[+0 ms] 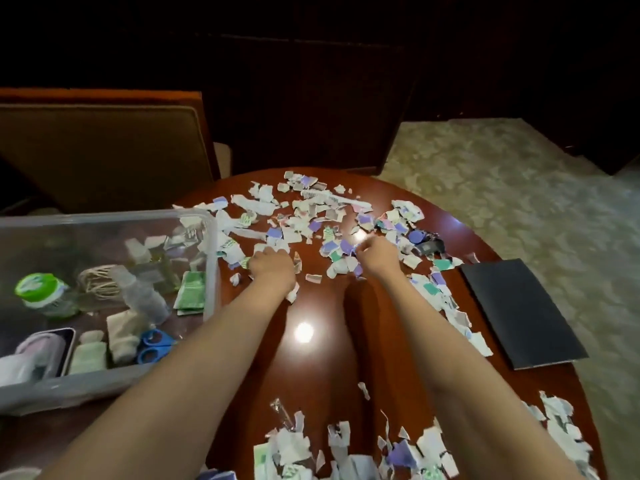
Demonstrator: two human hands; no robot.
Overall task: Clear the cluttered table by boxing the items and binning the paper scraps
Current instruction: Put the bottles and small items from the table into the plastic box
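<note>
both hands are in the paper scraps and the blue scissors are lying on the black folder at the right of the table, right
No: the blue scissors lie inside the clear plastic box at the left, not on the black folder, as the head view shows. The left hand and right hand are among the paper scraps.

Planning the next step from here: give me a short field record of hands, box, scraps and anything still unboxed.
left hand: on scraps beside box, grip unclear
right hand: pinching scraps, centre
box: at left, holds scissors, bottle
scraps: strewn far, right and near
unboxed: comb, black folder
bin: not visible
</note>
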